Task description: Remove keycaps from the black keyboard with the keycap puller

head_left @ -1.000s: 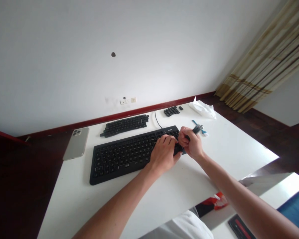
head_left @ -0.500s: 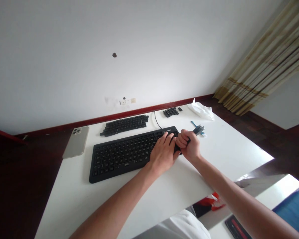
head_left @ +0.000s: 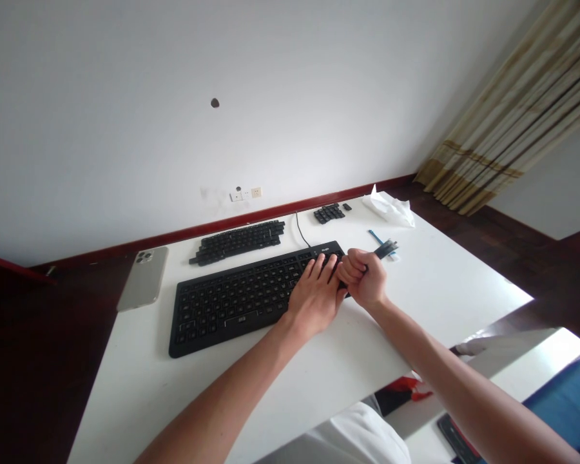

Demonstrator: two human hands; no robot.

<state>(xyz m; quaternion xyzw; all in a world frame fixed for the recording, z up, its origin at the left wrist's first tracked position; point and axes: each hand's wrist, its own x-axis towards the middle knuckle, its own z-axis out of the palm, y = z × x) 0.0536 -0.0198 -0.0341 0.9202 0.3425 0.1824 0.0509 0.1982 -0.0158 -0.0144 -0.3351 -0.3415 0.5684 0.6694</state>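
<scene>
A black keyboard (head_left: 232,303) without keycaps lies across the white table, its key sockets showing. My left hand (head_left: 316,293) lies flat on its right part, fingers stretched out and spread. Beside it, touching or nearly so, my right hand (head_left: 362,277) is closed in a fist over the keyboard's right end. The fist grips a dark brush-like tool (head_left: 386,248), whose greyish frayed end sticks out up and to the right. Its lower end is hidden by the hands. Behind the keyboard lie black keycaps (head_left: 241,241) in rows, with a smaller keycap group (head_left: 328,213) farther right.
A phone (head_left: 144,278) lies face down at the table's left edge. A thin blue tool (head_left: 376,236) rests behind my right hand, partly covered. At the back right is a crumpled white bag (head_left: 390,209). The keyboard cable (head_left: 301,229) runs to the rear edge.
The view has shifted slightly. My left hand stays on the keyboard; my right fist and the brush-like tool keep nearly the same place, with only a slight change of angle.
</scene>
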